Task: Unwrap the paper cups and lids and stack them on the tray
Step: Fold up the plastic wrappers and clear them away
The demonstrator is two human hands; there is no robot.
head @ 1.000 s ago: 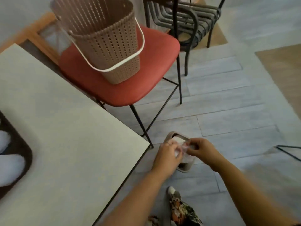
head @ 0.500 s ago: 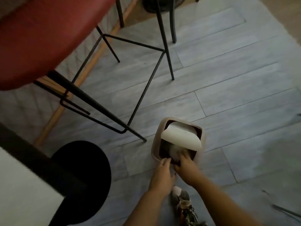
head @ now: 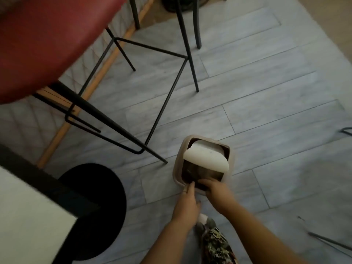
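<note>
You have the bin [head: 231,159] on the floor [head: 266,92] ahead, both hands at its near edge; the chair [head: 47,40] stands far left, the table [head: 28,216] near left.

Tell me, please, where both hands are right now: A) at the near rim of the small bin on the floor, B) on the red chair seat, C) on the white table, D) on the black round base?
A: the left hand and right hand both reach the near rim of the bin, under its tilted white lid.
</note>
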